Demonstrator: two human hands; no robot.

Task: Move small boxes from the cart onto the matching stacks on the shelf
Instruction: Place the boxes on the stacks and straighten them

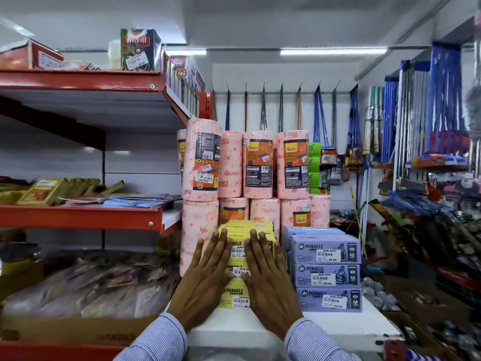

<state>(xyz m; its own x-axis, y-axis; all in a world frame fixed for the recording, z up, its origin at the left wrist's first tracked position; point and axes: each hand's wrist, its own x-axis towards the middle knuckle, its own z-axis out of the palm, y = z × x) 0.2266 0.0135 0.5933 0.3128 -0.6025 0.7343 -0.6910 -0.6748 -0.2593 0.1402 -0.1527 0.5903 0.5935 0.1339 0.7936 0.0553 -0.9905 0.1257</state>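
Both hands' grip released, left hand [205,280] and right hand [268,280] flat against yellow stack [238,295], just beside purple stack [328,272].

Pretty cramped little shop aisle here. White ceiling [286,19] with two fluorescent tube lights [333,51] glowing along the back, and a plain white back wall [281,76] with a row of hooks holding hanging brooms and mops [318,113]. Left side is red metal shelving [80,83] with white backing panels, stuff piled on each level. Pink kitchen towel rolls [257,165] are stacked two high in the middle. Right wall is packed with blue-handled mops and cleaning gear [440,100], kinda blurry at the edge.
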